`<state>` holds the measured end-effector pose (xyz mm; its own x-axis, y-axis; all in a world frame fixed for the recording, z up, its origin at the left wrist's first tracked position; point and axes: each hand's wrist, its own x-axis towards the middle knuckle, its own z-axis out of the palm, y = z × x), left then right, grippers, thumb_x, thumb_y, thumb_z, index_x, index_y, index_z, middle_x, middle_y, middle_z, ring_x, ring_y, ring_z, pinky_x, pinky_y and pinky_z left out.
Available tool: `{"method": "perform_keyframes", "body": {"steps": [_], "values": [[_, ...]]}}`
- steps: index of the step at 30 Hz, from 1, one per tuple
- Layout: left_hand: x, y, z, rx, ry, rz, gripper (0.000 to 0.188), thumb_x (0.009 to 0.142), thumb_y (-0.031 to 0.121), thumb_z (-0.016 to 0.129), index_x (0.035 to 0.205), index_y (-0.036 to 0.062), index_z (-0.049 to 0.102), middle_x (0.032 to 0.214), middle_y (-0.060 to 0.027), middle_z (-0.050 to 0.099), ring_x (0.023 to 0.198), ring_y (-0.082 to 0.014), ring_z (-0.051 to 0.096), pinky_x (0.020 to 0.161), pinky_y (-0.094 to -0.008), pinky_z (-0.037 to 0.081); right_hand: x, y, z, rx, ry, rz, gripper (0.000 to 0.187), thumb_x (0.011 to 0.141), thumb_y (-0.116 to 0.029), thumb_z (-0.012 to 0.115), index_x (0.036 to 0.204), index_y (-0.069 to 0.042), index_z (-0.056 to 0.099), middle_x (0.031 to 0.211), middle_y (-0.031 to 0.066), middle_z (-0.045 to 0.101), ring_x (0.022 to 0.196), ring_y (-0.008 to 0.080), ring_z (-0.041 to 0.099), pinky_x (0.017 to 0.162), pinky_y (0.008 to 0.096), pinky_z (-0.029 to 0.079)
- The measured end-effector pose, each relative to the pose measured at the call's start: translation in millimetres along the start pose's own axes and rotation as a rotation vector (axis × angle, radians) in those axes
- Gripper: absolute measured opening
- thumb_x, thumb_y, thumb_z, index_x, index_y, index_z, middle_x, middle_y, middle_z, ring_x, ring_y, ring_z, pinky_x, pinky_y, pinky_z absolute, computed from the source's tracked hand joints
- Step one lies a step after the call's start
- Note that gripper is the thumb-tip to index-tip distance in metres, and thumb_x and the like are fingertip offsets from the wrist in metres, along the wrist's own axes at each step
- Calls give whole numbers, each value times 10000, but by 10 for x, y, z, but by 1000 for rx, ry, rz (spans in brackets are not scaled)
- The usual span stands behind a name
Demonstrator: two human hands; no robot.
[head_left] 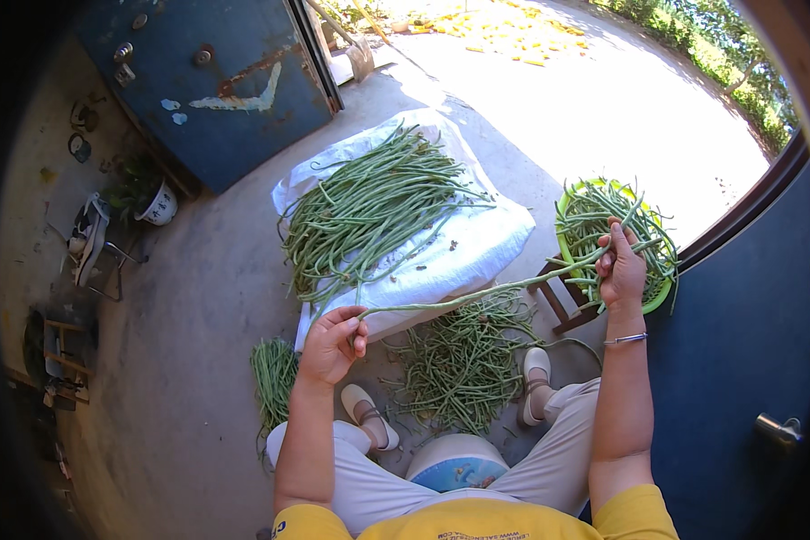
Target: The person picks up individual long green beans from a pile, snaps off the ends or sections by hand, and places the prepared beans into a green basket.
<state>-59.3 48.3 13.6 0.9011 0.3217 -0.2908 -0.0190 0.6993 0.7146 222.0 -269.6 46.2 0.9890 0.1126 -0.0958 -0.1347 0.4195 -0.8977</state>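
A long green bean point(477, 295) is stretched between my two hands. My left hand point(332, 343) pinches its left end, near the front edge of the white sheet. My right hand point(622, 265) is closed round its other end, in front of the green basin point(664, 290) of beans. Beyond my hands, a big heap of long beans point(378, 202) lies on the white sheet point(490, 243). Below the stretched bean, a pile of short bean pieces point(463, 364) covers the floor between my feet. Beside my left leg lies a smaller bunch of long beans point(274, 373).
The basin rests on a brown wooden stool point(562, 306). A round white container point(455, 461) stands between my legs. Blue doors point(216, 81) flank the opening at far left and at right point(738, 360). A potted plant point(159, 204) and a chair point(99, 238) stand left.
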Motion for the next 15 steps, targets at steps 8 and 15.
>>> {"method": "perform_keyframes", "body": {"steps": [8, 15], "values": [[151, -290, 363, 188, -35, -192, 181, 840, 29, 499, 996, -18, 580, 737, -81, 613, 548, -105, 562, 471, -221, 464, -798, 680, 647, -525, -787, 497, 147, 841, -157, 597, 890, -18, 601, 617, 9, 565, 428, 20, 397, 378, 180, 292], [195, -495, 519, 162, -110, -233, 222, 905, 126, 467, 1051, -27, 536, 778, -100, 611, 535, -100, 550, 447, -193, 449, -1045, 883, 745, -613, -880, 511, 170, 829, -217, 620, 836, -48, 635, 600, -22, 554, 465, 22, 416, 417, 176, 312]]}}
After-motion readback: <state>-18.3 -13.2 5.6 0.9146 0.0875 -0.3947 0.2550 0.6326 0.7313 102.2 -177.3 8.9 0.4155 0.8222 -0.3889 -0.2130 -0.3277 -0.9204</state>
